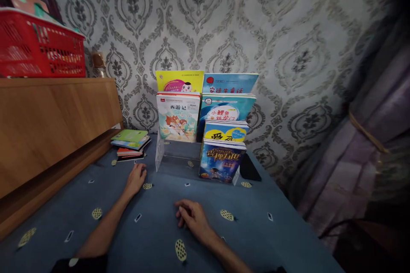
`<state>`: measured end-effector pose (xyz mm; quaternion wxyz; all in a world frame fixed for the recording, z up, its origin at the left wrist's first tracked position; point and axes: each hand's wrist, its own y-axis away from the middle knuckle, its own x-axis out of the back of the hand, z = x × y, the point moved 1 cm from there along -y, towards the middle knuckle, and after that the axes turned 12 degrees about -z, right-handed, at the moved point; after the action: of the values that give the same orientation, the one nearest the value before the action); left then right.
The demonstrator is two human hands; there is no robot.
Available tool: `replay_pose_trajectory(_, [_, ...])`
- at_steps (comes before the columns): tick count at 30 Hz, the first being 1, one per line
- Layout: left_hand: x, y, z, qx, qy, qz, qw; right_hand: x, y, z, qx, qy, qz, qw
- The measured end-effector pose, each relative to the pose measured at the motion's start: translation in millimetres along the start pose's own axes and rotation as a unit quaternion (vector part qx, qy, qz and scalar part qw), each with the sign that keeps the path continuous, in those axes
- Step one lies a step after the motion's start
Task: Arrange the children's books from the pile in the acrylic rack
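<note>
My left hand [136,178] rests on the blue patterned cloth just in front of a small stack of books [130,141], fingers stretched loosely toward it and nothing visible in them. Lower and toward the middle, my right hand [193,216] hovers over or lies on the cloth, its fingers loosely bent and apart, with nothing seen in it. Beyond both hands stands a clear tiered book rack [179,162]. Its left side holds a white picture book [178,117] with a yellow book [179,81] behind. On the right side are several books, a dark blue one [221,162] lowest.
A wooden cabinet [57,115] borders the left, with a red plastic basket [64,53] on top. Behind the rack is a patterned wall [282,72]. A flat black object [250,167] lies right of the rack, and a tied curtain [349,170] hangs at the far right.
</note>
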<state>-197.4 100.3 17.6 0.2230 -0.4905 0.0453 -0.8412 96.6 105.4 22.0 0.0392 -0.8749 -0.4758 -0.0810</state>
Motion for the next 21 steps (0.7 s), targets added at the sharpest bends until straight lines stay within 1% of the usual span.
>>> replay_pose_trajectory(2, [4.4,-7.8,-1.5,0.008,-0.018,-0.002,1.000,-0.1,-0.3,0.8,0.001,0.004,0.000,1.000])
replay_pose_trajectory(4, [13.9,-23.2,-4.3,0.020,-0.044,-0.001,0.999,0.1,-0.5,1.5,0.005,0.010,0.000,1.000])
replay_pose_trajectory(9, [50.4,-83.8,-12.3,0.055,-0.137,0.008,0.989,0.0,0.3,2.5,0.019,0.026,0.002,0.999])
replay_pose_trajectory(12, [65.8,-118.5,-15.7,0.070,-0.192,0.003,0.979,-0.6,0.6,3.5,0.018,0.035,0.003,0.999])
replay_pose_trajectory(14, [69.1,-136.7,-17.8,0.076,-0.221,-0.010,0.972,-1.2,0.2,5.3,0.013,0.033,0.003,0.999])
replay_pose_trajectory(16, [67.2,-150.8,-20.7,0.082,-0.244,-0.029,0.966,-1.6,-0.7,8.5,0.008,0.030,0.002,1.000])
replay_pose_trajectory(18, [62.1,-161.5,-24.8,0.091,-0.261,-0.053,0.960,-1.4,-2.1,12.9,0.005,0.027,0.001,1.000])
replay_pose_trajectory(21, [54.3,-171.5,-33.9,0.116,-0.279,-0.091,0.949,-0.3,-4.2,19.6,0.001,0.027,0.000,1.000])
